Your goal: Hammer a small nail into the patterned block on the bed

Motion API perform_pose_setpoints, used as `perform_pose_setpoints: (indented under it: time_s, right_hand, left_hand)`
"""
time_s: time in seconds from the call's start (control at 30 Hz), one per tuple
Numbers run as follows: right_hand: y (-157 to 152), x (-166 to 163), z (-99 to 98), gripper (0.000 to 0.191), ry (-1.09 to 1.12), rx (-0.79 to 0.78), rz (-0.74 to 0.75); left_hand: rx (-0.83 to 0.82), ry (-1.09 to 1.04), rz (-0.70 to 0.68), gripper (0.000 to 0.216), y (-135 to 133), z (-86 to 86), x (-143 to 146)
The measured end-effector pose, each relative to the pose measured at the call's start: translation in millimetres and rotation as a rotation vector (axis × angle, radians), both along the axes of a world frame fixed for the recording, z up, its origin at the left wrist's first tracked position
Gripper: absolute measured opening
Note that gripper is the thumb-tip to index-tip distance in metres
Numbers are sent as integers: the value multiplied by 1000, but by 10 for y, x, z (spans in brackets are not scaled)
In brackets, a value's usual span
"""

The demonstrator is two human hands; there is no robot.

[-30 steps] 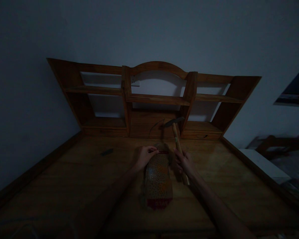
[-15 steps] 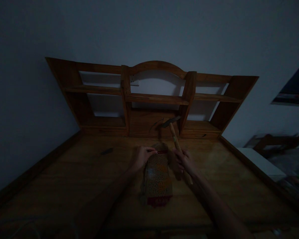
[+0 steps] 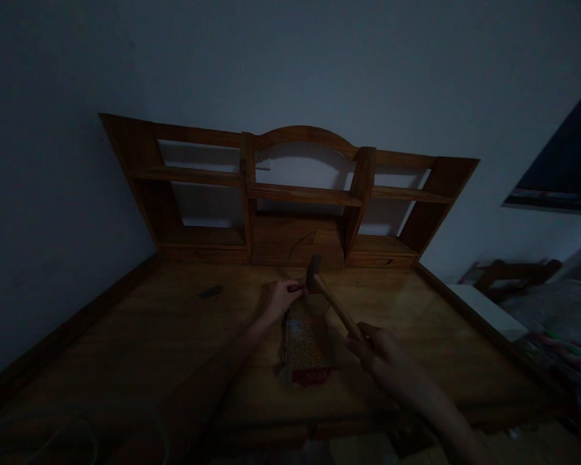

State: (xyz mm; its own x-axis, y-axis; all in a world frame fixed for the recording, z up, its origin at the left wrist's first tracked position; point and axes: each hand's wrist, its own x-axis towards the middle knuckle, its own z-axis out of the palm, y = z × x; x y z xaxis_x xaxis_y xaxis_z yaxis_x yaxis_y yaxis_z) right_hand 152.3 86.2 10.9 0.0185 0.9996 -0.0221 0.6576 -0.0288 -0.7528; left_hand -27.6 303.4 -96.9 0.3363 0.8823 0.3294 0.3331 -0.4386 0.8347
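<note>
My right hand (image 3: 381, 352) is wrapped round the wooden handle of a hammer (image 3: 337, 307). The dark hammer head hangs low over the far end of a worn, flat packet or block (image 3: 308, 339), with a speckled yellowish face and red ends, lying on the wooden desk. At that same far end, my left hand (image 3: 281, 299) has its thumb and fingers pinched together beside the hammer head. Whatever it pinches is too small and dark to make out. Whether the head touches anything is unclear.
A wooden shelf unit (image 3: 300, 194) stands at the back of the desk (image 3: 140, 342) against the wall. Left of my hands lies a small dark flat piece (image 3: 210, 292). A white surface (image 3: 487, 311) and a wooden chair back (image 3: 520, 271) are beyond the right edge.
The hammer head has come down and left, from above the packet to close by my left fingers. My right hand has moved down and right; my left hand stays at the packet's far end.
</note>
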Motion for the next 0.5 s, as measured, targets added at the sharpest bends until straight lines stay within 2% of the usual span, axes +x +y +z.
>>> perform_pose_setpoints:
  time_s: [0.13, 0.23, 0.33, 0.5]
  right_hand:
    - [53, -151, -51, 26, 49, 119, -12]
    - [89, -196, -3, 39, 66, 212, -13]
    - [90, -217, 61, 48, 43, 179, -15]
    - [68, -252, 45, 49, 32, 120, 25]
  left_hand:
    - [31, 62, 4, 22, -46, 44, -30]
    - [64, 76, 11, 22, -81, 70, -40]
    - [48, 90, 27, 20, -109, 108, -41]
    - [-6, 74, 28, 18, -123, 150, -46]
